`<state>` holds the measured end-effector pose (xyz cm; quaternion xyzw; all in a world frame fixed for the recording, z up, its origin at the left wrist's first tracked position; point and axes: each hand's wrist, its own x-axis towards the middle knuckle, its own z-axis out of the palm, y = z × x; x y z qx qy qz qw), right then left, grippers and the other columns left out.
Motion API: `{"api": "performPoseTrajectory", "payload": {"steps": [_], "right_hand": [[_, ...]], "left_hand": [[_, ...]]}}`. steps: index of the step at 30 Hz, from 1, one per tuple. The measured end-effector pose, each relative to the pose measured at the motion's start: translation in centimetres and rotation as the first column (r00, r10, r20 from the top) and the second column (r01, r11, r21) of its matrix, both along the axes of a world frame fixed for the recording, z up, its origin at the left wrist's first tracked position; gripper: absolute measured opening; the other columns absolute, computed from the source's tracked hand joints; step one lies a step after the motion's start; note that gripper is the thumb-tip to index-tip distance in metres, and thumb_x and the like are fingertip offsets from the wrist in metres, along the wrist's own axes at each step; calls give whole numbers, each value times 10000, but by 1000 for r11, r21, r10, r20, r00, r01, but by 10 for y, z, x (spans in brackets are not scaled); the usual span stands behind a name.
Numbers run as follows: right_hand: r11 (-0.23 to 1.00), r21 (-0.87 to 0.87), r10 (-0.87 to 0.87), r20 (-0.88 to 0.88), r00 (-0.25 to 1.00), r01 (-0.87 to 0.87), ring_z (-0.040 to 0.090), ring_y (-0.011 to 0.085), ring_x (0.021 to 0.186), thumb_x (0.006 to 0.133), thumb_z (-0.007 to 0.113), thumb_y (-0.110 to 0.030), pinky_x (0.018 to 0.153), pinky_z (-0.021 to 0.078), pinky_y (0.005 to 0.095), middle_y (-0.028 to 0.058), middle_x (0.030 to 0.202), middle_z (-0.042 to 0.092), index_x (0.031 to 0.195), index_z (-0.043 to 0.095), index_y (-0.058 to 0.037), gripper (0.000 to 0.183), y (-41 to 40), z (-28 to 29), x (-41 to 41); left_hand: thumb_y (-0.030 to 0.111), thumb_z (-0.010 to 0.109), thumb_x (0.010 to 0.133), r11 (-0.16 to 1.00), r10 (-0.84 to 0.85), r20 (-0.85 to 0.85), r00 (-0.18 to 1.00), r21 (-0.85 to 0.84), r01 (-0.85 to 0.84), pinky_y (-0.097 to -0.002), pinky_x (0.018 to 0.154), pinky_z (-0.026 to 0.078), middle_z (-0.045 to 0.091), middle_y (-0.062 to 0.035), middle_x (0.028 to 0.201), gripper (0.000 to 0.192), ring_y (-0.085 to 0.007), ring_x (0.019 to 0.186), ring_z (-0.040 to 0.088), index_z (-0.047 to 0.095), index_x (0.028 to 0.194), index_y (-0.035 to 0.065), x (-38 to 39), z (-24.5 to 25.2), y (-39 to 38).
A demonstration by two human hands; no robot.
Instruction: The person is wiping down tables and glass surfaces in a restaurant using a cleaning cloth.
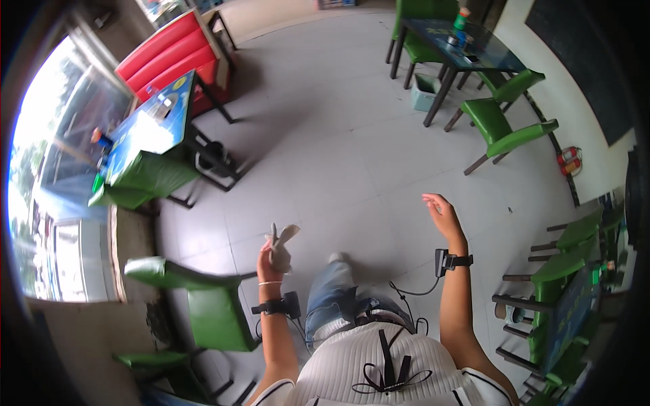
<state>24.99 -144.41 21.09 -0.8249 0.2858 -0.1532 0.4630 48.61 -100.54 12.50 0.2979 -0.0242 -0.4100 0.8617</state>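
My left hand (266,261) grips a crumpled grey-beige cloth (281,254), whose loose ends stick up past the fingers. Nothing is in my right hand (441,215), which is held out to the right over the floor with its fingers loosely bent and partly apart. Both hands are in the air above the grey tiled floor (350,167), away from any furniture. A strapped device (449,261) with a cable sits on my right wrist, and a similar one (284,305) on the left forearm.
Green chairs (218,314) stand close on my left. Ahead left is a blue-topped table (152,124) beside a red booth seat (167,56). A dark table (457,43), a pale bin (424,94) and fire extinguishers (569,160) are ahead right. More chairs (563,264) line the right.
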Motion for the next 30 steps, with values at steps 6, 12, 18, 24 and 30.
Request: {"api": "performPoseTrajectory", "payload": {"steps": [6,12,18,24,30], "right_hand": [[921,23,-389,45,920,389,607,170,1053,968,501,-94,908,464,302,90,1112,659,1183,593,-24,244,-156,3,-8],[856,104,-516,186,836,506,604,142,981,939,526,-48,856,483,276,74,1108,653,1211,573,-29,277,-320,-46,80],[970,242,1,91,996,-23,579,122,912,863,637,-73,807,503,280,58,1185,609,1257,558,-65,402,-429,13,335],[764,238,559,218,800,-599,582,146,890,833,675,-53,764,507,285,92,1238,560,1341,483,-92,545,-489,53,586],[846,57,518,140,844,-529,576,166,780,875,608,-37,709,490,297,49,1040,612,1191,539,-67,325,-591,37,766]], "left_hand": [[152,509,911,915,-344,2,939,225,335,-359,876,524,629,-101,1117,332,-225,1022,620,552,1209,13,103,25,-266],[119,627,892,884,-399,186,898,340,322,-308,877,504,622,-83,1107,359,-183,1017,598,532,1214,-9,200,70,-478],[25,666,855,721,-534,606,589,691,-57,-275,820,503,646,-70,980,445,-155,918,621,530,1278,47,306,128,-614],[42,707,828,764,-469,777,419,595,-248,-259,658,510,665,-35,890,485,-112,749,621,551,1286,67,442,161,-703],[18,699,814,819,-479,813,331,550,-165,-241,656,492,687,-35,937,470,-107,740,612,575,1264,74,629,167,-836]]}}
